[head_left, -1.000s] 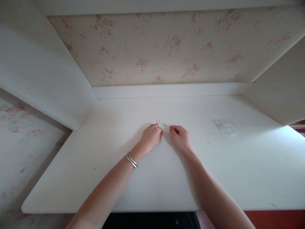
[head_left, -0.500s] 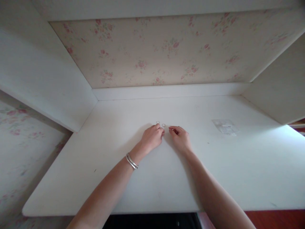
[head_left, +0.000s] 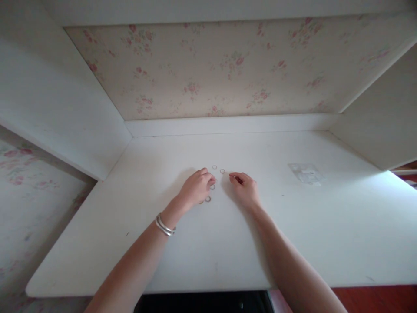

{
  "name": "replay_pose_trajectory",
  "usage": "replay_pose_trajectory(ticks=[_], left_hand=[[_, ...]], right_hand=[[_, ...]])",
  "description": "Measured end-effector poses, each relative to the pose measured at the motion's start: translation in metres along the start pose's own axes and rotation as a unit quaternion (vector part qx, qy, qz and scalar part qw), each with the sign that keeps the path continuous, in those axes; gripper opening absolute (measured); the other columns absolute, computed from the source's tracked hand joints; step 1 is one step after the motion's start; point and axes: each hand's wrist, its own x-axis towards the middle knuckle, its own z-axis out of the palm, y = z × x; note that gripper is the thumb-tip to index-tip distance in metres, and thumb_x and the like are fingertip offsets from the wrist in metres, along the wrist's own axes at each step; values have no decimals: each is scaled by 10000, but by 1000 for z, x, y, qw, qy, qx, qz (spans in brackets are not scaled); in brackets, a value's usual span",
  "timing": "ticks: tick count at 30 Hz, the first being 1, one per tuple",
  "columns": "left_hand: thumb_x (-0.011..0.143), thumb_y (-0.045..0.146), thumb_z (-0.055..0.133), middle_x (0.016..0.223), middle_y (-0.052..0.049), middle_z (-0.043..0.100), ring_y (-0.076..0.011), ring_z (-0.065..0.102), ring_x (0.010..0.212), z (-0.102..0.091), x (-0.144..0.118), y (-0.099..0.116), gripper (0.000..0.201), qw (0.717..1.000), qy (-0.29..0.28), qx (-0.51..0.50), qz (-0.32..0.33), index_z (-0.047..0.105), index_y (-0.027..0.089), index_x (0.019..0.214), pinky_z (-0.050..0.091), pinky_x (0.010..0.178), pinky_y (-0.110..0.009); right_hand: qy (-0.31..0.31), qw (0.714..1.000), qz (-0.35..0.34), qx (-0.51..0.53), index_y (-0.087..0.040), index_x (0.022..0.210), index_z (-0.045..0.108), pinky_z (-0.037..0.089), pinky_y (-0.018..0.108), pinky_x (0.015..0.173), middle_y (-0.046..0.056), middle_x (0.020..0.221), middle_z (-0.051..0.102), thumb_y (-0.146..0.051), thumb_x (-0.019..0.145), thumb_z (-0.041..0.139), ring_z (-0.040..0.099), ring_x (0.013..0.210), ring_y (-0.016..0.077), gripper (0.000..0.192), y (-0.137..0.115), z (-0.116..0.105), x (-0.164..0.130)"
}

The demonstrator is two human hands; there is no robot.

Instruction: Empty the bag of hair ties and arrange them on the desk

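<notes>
Small thin rings lie on the white desk between and around my hands. One ring [head_left: 214,167] is beyond my left fingertips, and a second ring [head_left: 222,171] sits just left of my right fingertips. A third ring [head_left: 212,187] is partly under the fingers of my left hand [head_left: 196,187], and a darker ring [head_left: 207,199] lies beside its palm edge, with a yellowish bit next to it. My left fingers are bent together; anything between them is hidden. My right hand [head_left: 246,189] has thumb and forefinger pinched close above the desk, on something too small to make out.
A clear plastic bag [head_left: 306,174] lies flat on the right of the white desk [head_left: 208,256]. Floral wallpaper and a white ledge [head_left: 228,124] close off the back; white panels stand on both sides. Something black [head_left: 205,302] shows below the front edge.
My left hand has moved left and slightly toward me, uncovering rings that were under it. My right hand holds its pinch almost in the same place.
</notes>
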Motion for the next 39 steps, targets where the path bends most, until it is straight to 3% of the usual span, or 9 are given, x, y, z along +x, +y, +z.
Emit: replay_pose_trajectory(ticks=[4,9,27,30,35,39], left_hand=[[894,226,476,863,-31,587,-151,566,844,-11,-29,-6,186,1000,0,-7,13,660,201,888,452,787,-265],[900,211,466,837,-34,591,-154,562,826,-5,-52,-4,208,999,-18,5,31,672,206,879,450,778,-281],[900,241,466,785,-29,594,-158,560,790,-2,-52,-3,224,999,-26,11,27,688,226,877,430,761,-288],[898,263,469,823,-25,602,-142,564,784,-8,-54,-6,210,999,-1,-38,-3,673,220,868,435,759,-271],[882,295,482,871,-26,630,-138,575,817,-15,-55,-25,195,983,109,-116,-91,650,195,878,436,772,-260],[842,355,523,882,-31,669,-148,596,798,-14,-54,-40,225,954,119,-206,-181,659,181,888,443,748,-255]], right_hand=[[1,1000,0,-2,-219,870,705,439,291,673,31,822,678,-353,793,492,579,694,156,263,2,0,0],[10,1000,-2,-3,-209,865,706,446,299,683,47,833,682,-365,792,492,587,700,159,275,3,1,0],[7,1000,5,-3,-203,884,702,438,299,669,46,814,667,-374,803,490,579,699,161,284,0,0,-2],[-15,999,-17,-49,-219,955,689,427,287,653,34,792,636,-362,823,469,563,677,151,294,1,0,-2],[-59,976,-89,-191,-302,1218,569,398,302,675,53,906,597,-308,851,463,559,756,173,382,-4,3,-6],[-87,958,-95,-255,-323,1117,626,379,316,738,53,963,579,-308,878,448,549,861,190,298,-9,4,-7]])
